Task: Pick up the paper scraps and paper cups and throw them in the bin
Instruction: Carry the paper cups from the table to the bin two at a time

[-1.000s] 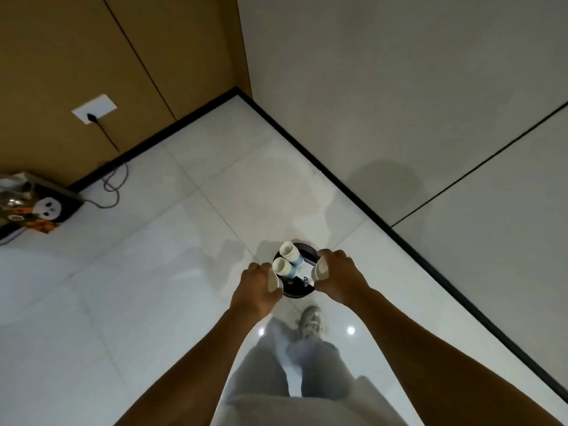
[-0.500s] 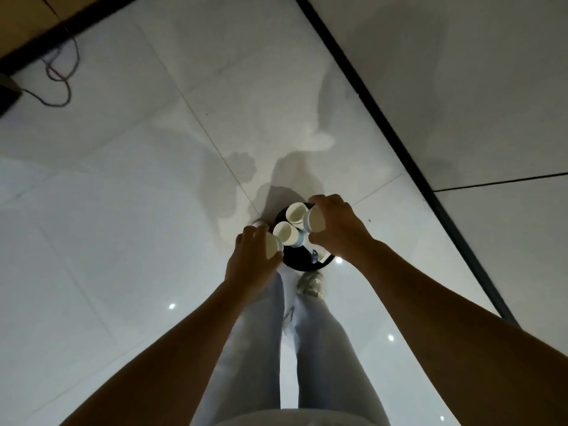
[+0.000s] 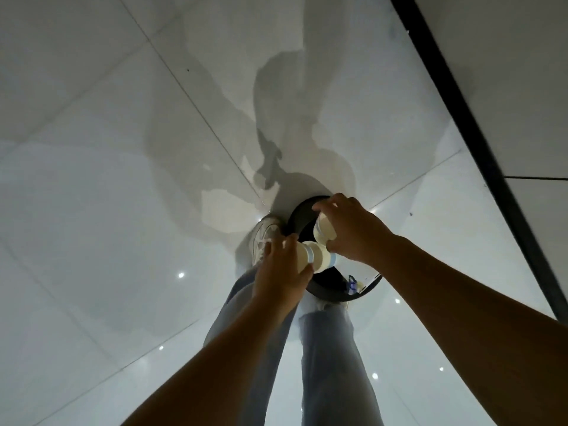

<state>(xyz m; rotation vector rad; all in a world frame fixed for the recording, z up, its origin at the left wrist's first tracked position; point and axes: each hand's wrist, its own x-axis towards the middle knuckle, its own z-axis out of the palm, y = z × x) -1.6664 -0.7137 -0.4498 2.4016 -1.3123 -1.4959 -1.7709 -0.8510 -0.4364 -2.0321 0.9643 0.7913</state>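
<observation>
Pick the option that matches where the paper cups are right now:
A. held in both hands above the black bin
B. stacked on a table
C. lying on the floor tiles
A: the left hand and right hand each grip paper cups over the black bin.

I see both hands over the black bin (image 3: 299,215) — left hand (image 3: 281,273) gripping one paper cup (image 3: 302,256), right hand (image 3: 353,229) gripping another cup (image 3: 323,231), above my jeans-clad legs (image 3: 332,348).

The view was dim and bluish, softly blurred. Small ceiling-light glints dotted the glossy floor (image 3: 92,241); overlapping shadows spread far ahead, and edges bowed from wide-angle distortion.
</observation>
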